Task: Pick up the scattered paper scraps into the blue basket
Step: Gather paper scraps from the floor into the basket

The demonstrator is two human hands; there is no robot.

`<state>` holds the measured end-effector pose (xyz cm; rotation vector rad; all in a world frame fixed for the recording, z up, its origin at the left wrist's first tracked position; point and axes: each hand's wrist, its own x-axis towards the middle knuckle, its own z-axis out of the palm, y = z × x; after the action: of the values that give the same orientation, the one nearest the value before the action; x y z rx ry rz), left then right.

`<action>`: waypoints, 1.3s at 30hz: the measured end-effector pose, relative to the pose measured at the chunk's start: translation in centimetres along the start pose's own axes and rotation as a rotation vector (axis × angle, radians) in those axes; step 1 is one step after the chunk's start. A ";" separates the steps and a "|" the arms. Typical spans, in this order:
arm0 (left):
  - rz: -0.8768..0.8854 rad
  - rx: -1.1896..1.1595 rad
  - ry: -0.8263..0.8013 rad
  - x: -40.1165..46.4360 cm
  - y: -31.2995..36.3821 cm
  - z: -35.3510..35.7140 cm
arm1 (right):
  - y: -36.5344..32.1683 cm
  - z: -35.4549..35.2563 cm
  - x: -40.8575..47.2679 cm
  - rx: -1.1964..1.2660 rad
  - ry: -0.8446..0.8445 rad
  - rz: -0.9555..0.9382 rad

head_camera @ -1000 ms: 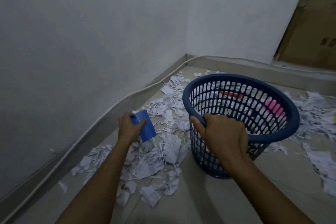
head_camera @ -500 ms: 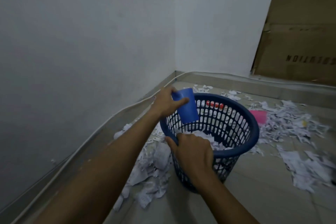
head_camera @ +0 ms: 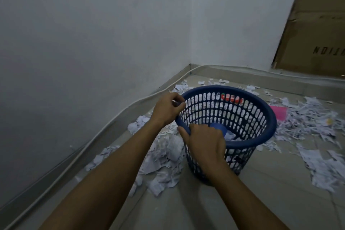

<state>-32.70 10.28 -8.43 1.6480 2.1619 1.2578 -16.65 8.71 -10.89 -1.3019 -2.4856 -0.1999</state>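
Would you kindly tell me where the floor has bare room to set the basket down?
Bare floor lies nearest the person, between the left scrap pile and the right scrap pile, in front of the blue basket. Crowded: scraps along the left wall and the far floor right of the basket.

The picture is dim and bluish, lit softly from above and behind the camera with no glare, so the two plain white plaster walls [head_camera: 93,43] fade to grey toward the lower left. Faint, diffuse shadows lie on the pale tiled floor [head_camera: 270,183] beneath the round dark-blue perforated plastic basket [head_camera: 261,136] and the forearms. Wide-angle distortion bends the wall base and the leaning brown cardboard sheet [head_camera: 317,24] at the edges, and the torn white paper scraps [head_camera: 317,170] at far right are smeared by motion blur.
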 end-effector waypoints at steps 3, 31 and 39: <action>-0.033 0.009 0.023 -1.6 -2.4 -1.4 | -0.2 -0.3 0.1 -0.021 0.004 0.024; -0.408 0.240 -0.153 -14.2 -22.1 10.7 | 0.4 2.5 4.4 -0.061 0.099 0.081; -0.166 0.618 -0.007 -17.3 -24.3 12.7 | 0.4 2.5 4.3 -0.076 0.110 0.072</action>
<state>-36.54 1.07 -39.20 1.5884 2.7949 0.5588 -19.14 12.91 -11.76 -1.3690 -2.3561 -0.3429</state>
